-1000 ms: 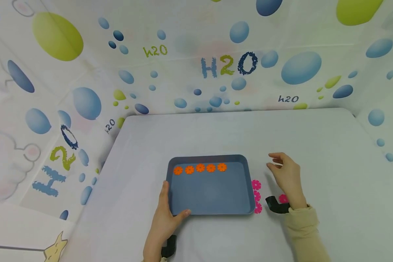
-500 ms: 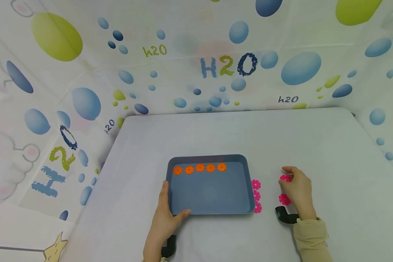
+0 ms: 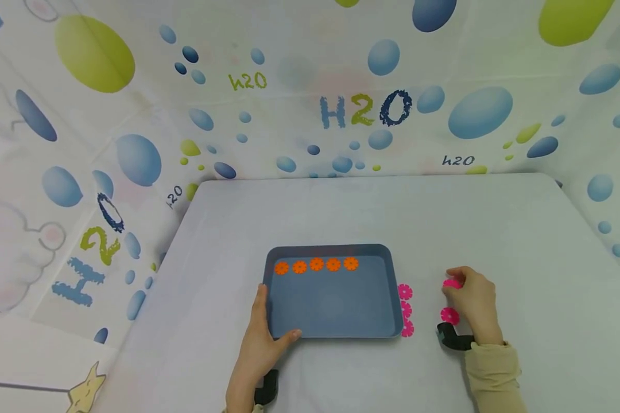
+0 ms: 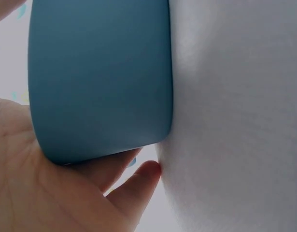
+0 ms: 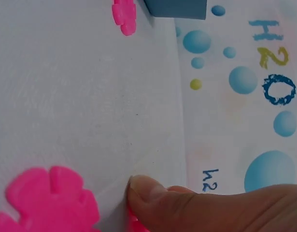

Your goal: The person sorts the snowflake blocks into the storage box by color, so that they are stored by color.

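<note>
Now my left hand (image 3: pixel 260 347) is spreading thumb and fingers around the tray (image 3: pixel 333 304)'s near-left corner, gripping it; my right hand (image 3: pixel 474 298), fingers curling, is pinching a pink flower (image 3: pixel 452 283) right of the tray.

Pink flower (image 3: pixel 452 283) part-hidden by right hand (image 3: pixel 473 301), sleeve (image 3: pixel 493 370) cropped

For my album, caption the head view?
Left hand grips a rectangular blue-grey tray bearing five flat orange flowers; right hand pinches a pink flower.
</note>
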{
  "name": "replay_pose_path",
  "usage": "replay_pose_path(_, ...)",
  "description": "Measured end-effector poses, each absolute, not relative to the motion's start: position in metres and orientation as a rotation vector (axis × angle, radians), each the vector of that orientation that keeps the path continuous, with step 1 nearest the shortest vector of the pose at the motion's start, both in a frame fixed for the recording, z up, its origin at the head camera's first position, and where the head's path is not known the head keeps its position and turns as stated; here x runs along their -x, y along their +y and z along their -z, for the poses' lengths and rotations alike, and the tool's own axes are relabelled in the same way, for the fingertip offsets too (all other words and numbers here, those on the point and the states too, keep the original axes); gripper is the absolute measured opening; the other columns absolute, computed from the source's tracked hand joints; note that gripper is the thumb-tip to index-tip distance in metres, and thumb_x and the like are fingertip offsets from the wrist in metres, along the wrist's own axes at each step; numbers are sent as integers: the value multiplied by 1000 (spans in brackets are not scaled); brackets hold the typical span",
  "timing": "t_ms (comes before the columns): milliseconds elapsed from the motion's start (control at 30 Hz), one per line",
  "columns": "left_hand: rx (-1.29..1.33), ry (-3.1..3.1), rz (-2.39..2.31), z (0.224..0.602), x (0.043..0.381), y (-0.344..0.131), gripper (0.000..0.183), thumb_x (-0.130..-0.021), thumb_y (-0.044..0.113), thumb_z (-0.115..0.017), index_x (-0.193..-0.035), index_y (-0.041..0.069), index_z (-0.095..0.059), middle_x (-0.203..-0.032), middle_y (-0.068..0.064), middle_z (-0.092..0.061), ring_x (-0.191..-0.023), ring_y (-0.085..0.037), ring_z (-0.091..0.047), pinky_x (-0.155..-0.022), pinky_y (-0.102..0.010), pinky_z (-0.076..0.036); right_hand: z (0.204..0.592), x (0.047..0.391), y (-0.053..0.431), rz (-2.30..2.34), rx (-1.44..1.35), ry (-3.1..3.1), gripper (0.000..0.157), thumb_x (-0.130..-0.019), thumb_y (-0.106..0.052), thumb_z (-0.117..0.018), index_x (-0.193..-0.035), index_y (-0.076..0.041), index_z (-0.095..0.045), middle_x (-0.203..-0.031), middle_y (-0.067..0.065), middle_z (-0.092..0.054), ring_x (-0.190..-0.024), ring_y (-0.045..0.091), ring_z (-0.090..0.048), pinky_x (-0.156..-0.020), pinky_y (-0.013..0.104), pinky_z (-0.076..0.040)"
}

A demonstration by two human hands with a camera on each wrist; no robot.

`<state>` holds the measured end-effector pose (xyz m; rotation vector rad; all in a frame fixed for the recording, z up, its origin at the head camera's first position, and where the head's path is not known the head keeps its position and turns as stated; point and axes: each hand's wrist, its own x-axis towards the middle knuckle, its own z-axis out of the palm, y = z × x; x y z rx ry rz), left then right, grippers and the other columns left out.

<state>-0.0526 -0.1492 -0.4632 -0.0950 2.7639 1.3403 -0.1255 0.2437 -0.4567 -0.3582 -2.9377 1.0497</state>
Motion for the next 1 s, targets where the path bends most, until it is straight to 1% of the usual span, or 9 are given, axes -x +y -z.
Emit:
replay_pose_path(67,93,2765,-1339,463,53,-150,114,-79,33,-80,-157,7,-2,-163,-19,-4,-149,-40,-12,-116,-57,-23,455,127,245,-1056,342,-2974,32,-83,-5,-68,-112,8,-64,-101,27,-65,-86,35,-57,-64,31,-45)
replay_pose_path(133,92,2766,-1340,463,53,-150,114,-79,33,-80,-157,7,-1,-163,-19,-4,-149,-40,-12,-116,-57,-23,454,127,247,-1069,327,-3007,30,-84,-7,-68,-110,7,-66,-98,26,-66,-83,32,-58,-60,27,-43)
replay_pose_path(300,88,2771,-1335,463,53,-151,114,-79,33,-80,-156,7,-2,-163,-20,-5,-149,-40,-13,-116,-57,-23,451,130,245,-1105,320,-3021,27,-87,-12,-67,-107,5,-69,-92,21,-69,-79,26,-58,-58,27,-42)
replay_pose_path(333,87,2771,-1335,462,53,-151,114,-79,33,-80,-156,7,-2,-163,-20,-5,-149,-40,-13,-116,-57,-23,450,131,243,-1124,319,-3013,27,-88,-14,-67,-108,4,-69,-92,20,-69,-77,24,-59,-58,27,-43)
replay_pose_path(500,92,2771,-1330,462,52,-151,113,-79,33,-80,-156,7,-2,-163,-20,-5,-149,-40,-13,-116,-57,-23,438,142,228,-1403,293,-2925,31,-92,-21,-66,-114,1,-66,-95,17,-73,-69,18,-67,-60,24,-53)
replay_pose_path(567,96,2768,-1335,462,52,-151,113,-79,33,-80,-156,7,-2,-163,-20,-5,-149,-40,-12,-117,-57,-23,431,149,218,-1542,244,-2877,33,-93,-21,-66,-116,2,-64,-96,16,-73,-68,18,-69,-60,23,-56)
replay_pose_path(767,92,2761,-1359,464,53,-150,114,-78,32,-81,-156,6,-2,-163,-20,-5,-149,-41,-12,-116,-58,-22,417,165,182,-1866,72,-2791,37,-93,-21,-66,-120,4,-61,-96,15,-73,-69,20,-71,-60,25,-57)
replay_pose_path(933,104,2764,-1366,466,52,-149,115,-77,30,-82,-157,8,-3,-163,-17,-4,-149,-39,-12,-117,-56,-22,418,177,145,-1980,-39,-2795,35,-95,-21,-64,-120,2,-61,-95,17,-72,-67,26,-70,-57,27,-56)
replay_pose_path(1000,99,2773,-1366,466,52,-149,115,-77,30,-82,-157,8,-3,-163,-18,-5,-149,-38,-12,-117,-56,-22,419,180,128,-1995,-97,-2798,33,-95,-19,-62,-120,3,-61,-95,19,-72,-65,26,-69,-57,30,-57)
